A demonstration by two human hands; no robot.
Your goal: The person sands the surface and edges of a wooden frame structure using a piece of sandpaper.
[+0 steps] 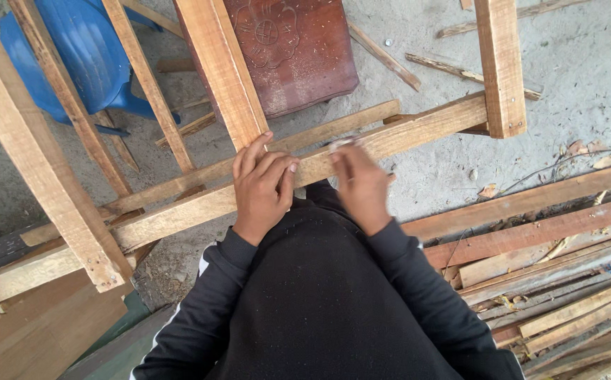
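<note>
Head view, hands (312, 184) atop wooden rail (418, 130)

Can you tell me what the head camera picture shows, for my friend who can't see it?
Seen from above, a person in dark sleeves rests the left hand on a long wooden rail of a timber frame, the right hand blurred beside it. A blue plastic chair, a carved brown panel and stacked planks lie around.

I see open sandy ground (446, 162) just beyond the long rail (404, 134). An upright post (224, 70) blocks the rail's left part, another post (500, 67) its far right end; stacked planks (552, 267) crowd below-right.
</note>
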